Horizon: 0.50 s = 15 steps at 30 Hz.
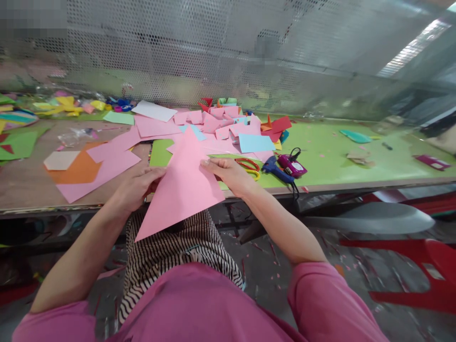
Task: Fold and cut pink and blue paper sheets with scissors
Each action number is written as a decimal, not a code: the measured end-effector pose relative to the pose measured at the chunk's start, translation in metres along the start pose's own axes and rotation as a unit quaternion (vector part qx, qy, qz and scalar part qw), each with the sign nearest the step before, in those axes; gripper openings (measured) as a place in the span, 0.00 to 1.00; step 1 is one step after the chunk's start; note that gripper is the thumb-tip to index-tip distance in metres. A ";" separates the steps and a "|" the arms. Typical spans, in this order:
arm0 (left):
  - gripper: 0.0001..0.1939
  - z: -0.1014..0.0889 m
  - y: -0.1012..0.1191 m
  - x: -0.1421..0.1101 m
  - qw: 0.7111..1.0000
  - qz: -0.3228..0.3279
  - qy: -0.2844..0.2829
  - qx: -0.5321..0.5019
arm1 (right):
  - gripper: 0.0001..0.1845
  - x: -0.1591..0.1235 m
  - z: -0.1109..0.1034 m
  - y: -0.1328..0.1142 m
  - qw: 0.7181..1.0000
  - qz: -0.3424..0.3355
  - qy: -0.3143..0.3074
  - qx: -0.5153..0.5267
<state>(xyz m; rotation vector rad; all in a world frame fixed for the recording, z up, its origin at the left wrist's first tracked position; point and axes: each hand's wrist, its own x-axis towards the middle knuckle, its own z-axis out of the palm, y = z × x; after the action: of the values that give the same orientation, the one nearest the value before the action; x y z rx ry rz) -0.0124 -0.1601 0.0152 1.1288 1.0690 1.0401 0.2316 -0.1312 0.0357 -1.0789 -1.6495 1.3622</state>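
A sheet of pink paper [185, 185] with a pointed top is held up between my two hands, over the table's front edge and above my lap. My left hand [142, 185] pinches its left side, the fingers partly behind the sheet. On the right side, my right hand [226, 172] grips it with the thumb on the front face. Scissors with red and yellow handles [251, 166] lie just beyond my right hand. Beside them rests a blue glue gun [276, 168], next to a magenta box-like device [292, 165] with a black cord.
Pink paper pieces [217, 121] are heaped at the table's middle, with a light blue sheet [256, 142] on them. Orange paper [78, 166] and more pink sheets lie left. A perforated metal panel [178, 57] stands behind. A red plastic stool [423, 270] is at lower right.
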 end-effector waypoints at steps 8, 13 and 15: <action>0.19 0.011 0.006 -0.005 0.995 -0.094 0.002 0.025 | 0.23 0.000 -0.005 -0.001 0.999 0.024 -0.023 0.026; 0.20 0.013 0.000 -0.002 0.997 -0.063 0.036 0.035 | 0.22 -0.001 -0.006 -0.002 0.998 0.013 -0.020 0.059; 0.19 0.010 -0.004 0.000 0.998 -0.029 0.041 0.036 | 0.20 -0.003 -0.007 -0.002 0.998 0.002 0.006 0.059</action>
<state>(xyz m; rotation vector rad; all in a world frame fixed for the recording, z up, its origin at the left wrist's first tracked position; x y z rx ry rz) -0.0023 -0.1623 0.0127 1.1141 1.2070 1.0156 0.2390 -0.1313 0.0392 -1.0207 -1.5399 1.4340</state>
